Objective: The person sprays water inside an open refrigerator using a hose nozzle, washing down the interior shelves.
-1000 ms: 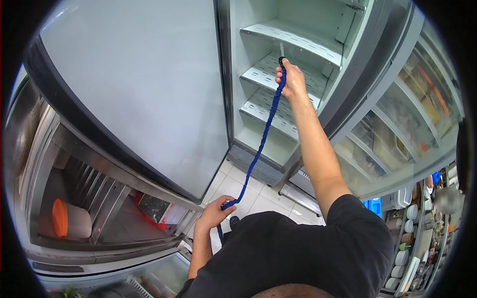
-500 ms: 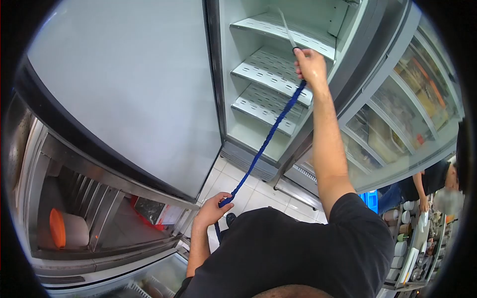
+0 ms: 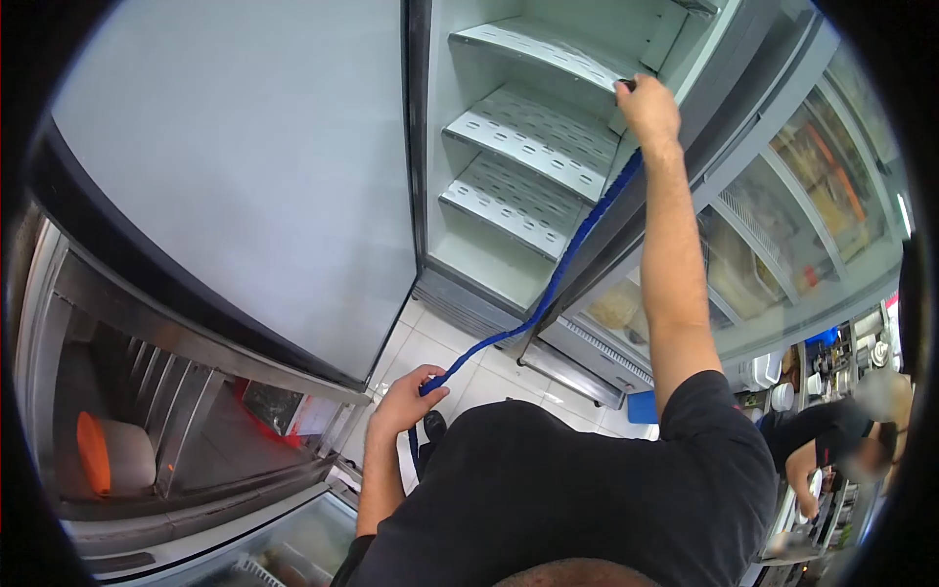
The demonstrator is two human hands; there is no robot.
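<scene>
A blue, crinkled hose point(image 3: 577, 249) runs between my two hands across the front of an upright fridge. My right hand point(image 3: 650, 115) is closed round its upper end, at the right side of the fridge opening near the top shelf. A dark nozzle tip point(image 3: 626, 86) pokes out past the fingers; the rest of it is hidden by the hand. Lower down, my left hand point(image 3: 406, 399) is closed on the hose in front of my body, and the hose hangs on below it. Inside the fridge are white slotted shelves point(image 3: 528, 137), wet-looking and bare.
The fridge's solid door point(image 3: 245, 196) stands wide on the left. A glass-doored fridge with food point(image 3: 743, 245) is at right. At lower left, a steel cabinet holds a tub with an orange lid point(image 3: 93, 455). Another person point(image 3: 822, 435) bends by crowded shelves at far right.
My right hand has moved right and slightly up, and the jet of water seen earlier no longer shows. The hose now sags more. The other person has bent forward.
</scene>
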